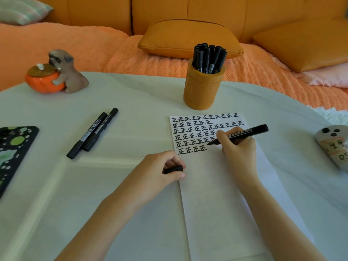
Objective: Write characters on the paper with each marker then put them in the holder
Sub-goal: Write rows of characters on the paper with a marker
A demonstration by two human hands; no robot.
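Two markers (92,132) are seen lying on the tabletop (131,102), well apart from the holder (202,91). A third marker (243,133) is gripped by the right hand (238,146), tip on the paper (216,185); its cap (173,169) is pinched by the left hand (160,170) at the paper's edge. Fresh ink may be smeared by the writing hand, or the sheet dragged, since it is hardly pressed down.

Holder (202,91) stands just beyond my paper (216,185), mouth packed with markers (209,57); open desk (141,129) between paper and loose markers (92,133) at left.
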